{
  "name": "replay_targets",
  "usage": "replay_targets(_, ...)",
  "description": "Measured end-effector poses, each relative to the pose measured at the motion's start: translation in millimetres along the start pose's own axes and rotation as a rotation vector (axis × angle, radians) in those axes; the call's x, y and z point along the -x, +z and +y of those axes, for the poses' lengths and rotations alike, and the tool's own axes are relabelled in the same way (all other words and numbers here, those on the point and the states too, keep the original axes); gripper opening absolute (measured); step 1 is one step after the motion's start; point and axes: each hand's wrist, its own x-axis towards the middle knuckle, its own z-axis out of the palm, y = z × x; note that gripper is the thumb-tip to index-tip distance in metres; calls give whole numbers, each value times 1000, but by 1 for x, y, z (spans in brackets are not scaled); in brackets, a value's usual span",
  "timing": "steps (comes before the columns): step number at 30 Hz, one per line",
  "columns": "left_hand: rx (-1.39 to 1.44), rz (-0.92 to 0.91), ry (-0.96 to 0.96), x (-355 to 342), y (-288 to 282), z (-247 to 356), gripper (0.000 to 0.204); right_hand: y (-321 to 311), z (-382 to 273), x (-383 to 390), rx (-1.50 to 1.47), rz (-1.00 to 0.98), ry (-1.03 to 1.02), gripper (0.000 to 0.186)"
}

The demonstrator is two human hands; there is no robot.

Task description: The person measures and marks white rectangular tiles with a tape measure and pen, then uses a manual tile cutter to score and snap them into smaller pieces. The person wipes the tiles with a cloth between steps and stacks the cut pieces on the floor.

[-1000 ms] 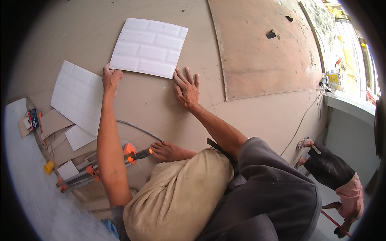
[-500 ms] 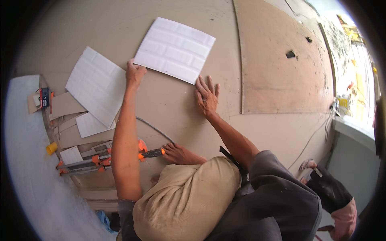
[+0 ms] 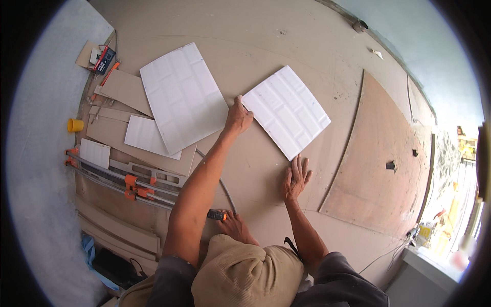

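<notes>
A white square tile (image 3: 289, 112) with a raised brick pattern lies tilted across the beige floor before me. At its left corner my left hand (image 3: 239, 117) is closed, pinching the edge between thumb and fingers. My right hand (image 3: 295, 180) rests palm down by the tile's nearest corner, fingers spread, the fingertips at or just short of the edge. Left of my left hand lies a second white brick-patterned tile (image 3: 181, 97), which overlaps a cut white piece (image 3: 148, 134).
A manual tile cutter (image 3: 138, 187) with orange parts and metal rails lies at left, near a yellow cup (image 3: 75, 125) and beige offcuts (image 3: 123, 89). A dark-handled tool (image 3: 216, 215) sits by my foot (image 3: 236, 226). A large board (image 3: 378, 163) lies at right; a grey cable (image 3: 225, 189) curves nearby.
My view has turned, so everything appears rotated clockwise. The person at the lower right has left the picture. Both hands stay at the same corners of the tile.
</notes>
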Motion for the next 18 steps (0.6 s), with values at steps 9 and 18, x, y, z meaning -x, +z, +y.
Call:
replay_targets(9,-3,65,9,2,28,-4,79,-2,5,-2,79,-20,9,57)
replay_targets(18,-20,28,67,29,1,13,83,0,-9,0,-7,-3,-39,71)
